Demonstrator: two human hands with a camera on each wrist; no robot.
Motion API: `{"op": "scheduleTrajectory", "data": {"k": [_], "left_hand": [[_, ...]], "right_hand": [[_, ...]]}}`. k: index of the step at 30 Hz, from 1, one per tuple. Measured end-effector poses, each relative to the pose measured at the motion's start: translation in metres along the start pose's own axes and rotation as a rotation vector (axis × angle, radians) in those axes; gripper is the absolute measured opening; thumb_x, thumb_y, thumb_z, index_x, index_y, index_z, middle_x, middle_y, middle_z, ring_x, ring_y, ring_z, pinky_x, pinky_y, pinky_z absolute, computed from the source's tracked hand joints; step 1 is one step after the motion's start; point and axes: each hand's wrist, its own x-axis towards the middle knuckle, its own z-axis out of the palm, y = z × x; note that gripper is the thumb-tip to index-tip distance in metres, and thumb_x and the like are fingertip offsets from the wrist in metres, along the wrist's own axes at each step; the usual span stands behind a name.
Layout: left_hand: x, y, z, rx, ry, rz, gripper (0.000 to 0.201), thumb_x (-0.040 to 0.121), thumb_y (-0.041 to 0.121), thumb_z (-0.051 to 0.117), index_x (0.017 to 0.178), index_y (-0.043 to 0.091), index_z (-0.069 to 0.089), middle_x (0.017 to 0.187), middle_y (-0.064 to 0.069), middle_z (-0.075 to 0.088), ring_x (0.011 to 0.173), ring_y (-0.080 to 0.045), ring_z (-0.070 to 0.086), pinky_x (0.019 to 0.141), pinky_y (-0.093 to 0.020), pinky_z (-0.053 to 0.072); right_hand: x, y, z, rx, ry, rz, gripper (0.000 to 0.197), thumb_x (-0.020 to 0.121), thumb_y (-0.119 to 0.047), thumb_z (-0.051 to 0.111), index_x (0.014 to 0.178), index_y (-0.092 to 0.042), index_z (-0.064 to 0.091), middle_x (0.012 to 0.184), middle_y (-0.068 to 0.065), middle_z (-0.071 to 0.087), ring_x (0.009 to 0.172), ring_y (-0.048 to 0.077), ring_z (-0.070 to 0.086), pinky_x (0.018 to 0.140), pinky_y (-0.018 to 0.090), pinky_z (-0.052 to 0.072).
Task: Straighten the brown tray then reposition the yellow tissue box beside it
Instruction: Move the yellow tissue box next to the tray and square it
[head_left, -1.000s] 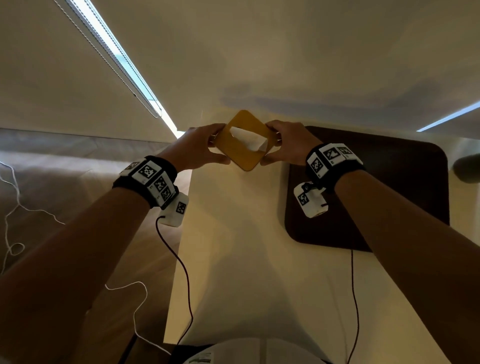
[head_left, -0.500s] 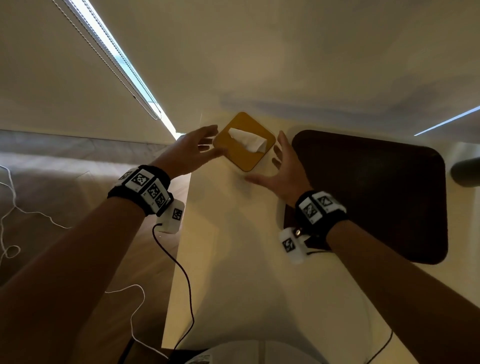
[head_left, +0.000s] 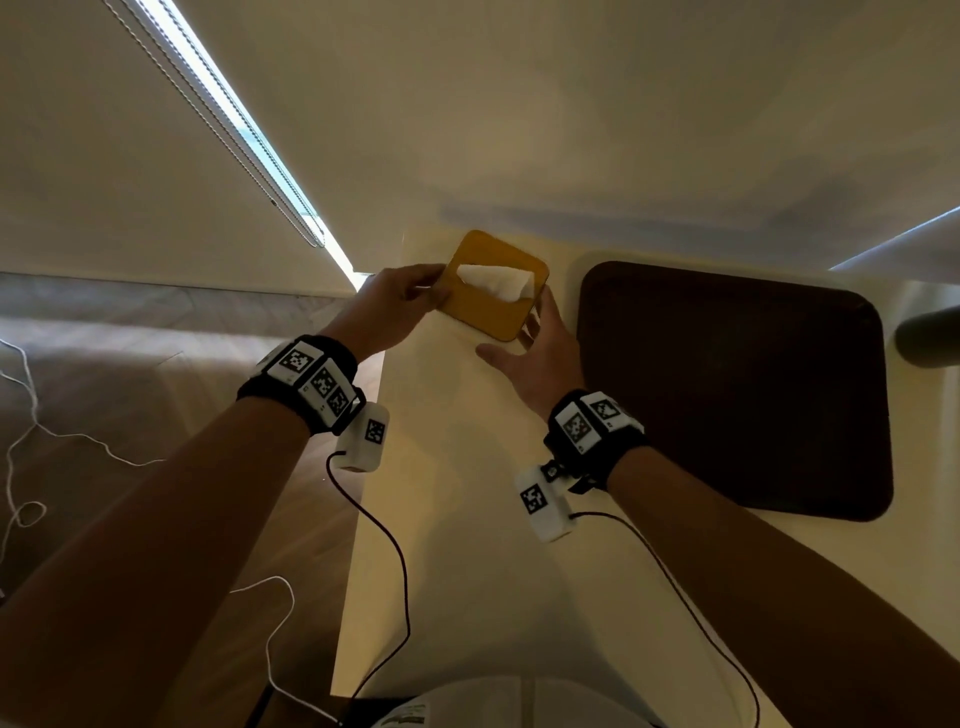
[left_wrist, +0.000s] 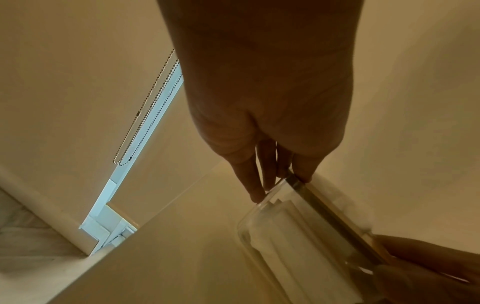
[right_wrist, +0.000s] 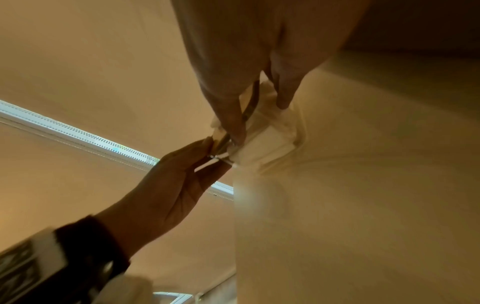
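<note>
The yellow tissue box (head_left: 488, 306) with a white tissue (head_left: 493, 280) sticking out lies at the far end of the pale table (head_left: 467, 519), turned a little askew. Just right of it, across a narrow gap, lies the dark brown tray (head_left: 727, 389). My left hand (head_left: 415, 296) touches the box's left side with straight fingers. My right hand (head_left: 540, 332) lies against its right near corner, thumb spread. In the left wrist view my left hand (left_wrist: 280, 181) has its tips on the box (left_wrist: 298, 236). In the right wrist view my right hand (right_wrist: 259, 115) straddles the box (right_wrist: 262, 142).
The table's left edge (head_left: 363, 493) drops to a wooden floor with loose white cables (head_left: 31, 431). A wall stands right behind the box and the tray. A dark rounded object (head_left: 930, 338) sits at the right border, beyond the tray.
A second ago both hands gripped the box, which stood like a diamond. They let go and pulled back, and now they touch its sides again. The box has turned squarer to the tray.
</note>
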Motion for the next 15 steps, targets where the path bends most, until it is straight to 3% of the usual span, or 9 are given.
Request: {"op": "scheduleTrajectory", "data": {"k": [3,7,10,15], "left_hand": [[-0.005,0.001,0.006,-0.012,0.066,-0.016,0.044,0.097,0.041,0.059,0.137,0.025,0.06,0.125,0.005,0.071,0.112,-0.008,0.067,0.102,-0.034,0.052],[-0.012,0.003,0.016,-0.017,0.116,-0.012,0.047,0.094,0.033,0.065,0.139,0.021,0.057,0.127,0.011,0.067,0.103,0.003,0.065,0.081,0.0,0.044],[-0.014,0.003,0.022,-0.087,0.121,-0.011,0.053,0.09,0.031,0.071,0.14,0.022,0.056,0.124,0.014,0.066,0.101,0.01,0.064,0.077,-0.001,0.046],[-0.013,-0.001,0.029,-0.144,0.147,-0.014,0.059,0.083,0.024,0.079,0.138,0.02,0.057,0.122,0.009,0.069,0.099,0.015,0.064,0.079,-0.003,0.047]], "right_hand": [[0.013,-0.008,-0.016,-0.079,-0.046,-0.006,0.103,0.065,-0.023,0.089,0.147,-0.025,0.026,0.142,0.001,0.049,0.123,0.014,0.05,0.091,0.024,0.044],[0.031,-0.015,-0.033,-0.166,-0.132,-0.045,0.097,0.066,-0.021,0.088,0.145,-0.023,0.031,0.14,0.002,0.051,0.118,0.014,0.054,0.092,0.027,0.049],[0.041,-0.017,-0.041,-0.202,-0.184,-0.042,0.099,0.064,-0.021,0.089,0.146,-0.022,0.032,0.141,0.004,0.05,0.119,0.017,0.055,0.098,0.038,0.05],[0.046,-0.016,-0.044,-0.192,-0.197,-0.042,0.099,0.064,-0.02,0.089,0.145,-0.022,0.033,0.142,0.003,0.05,0.121,0.017,0.054,0.098,0.04,0.05]]}}
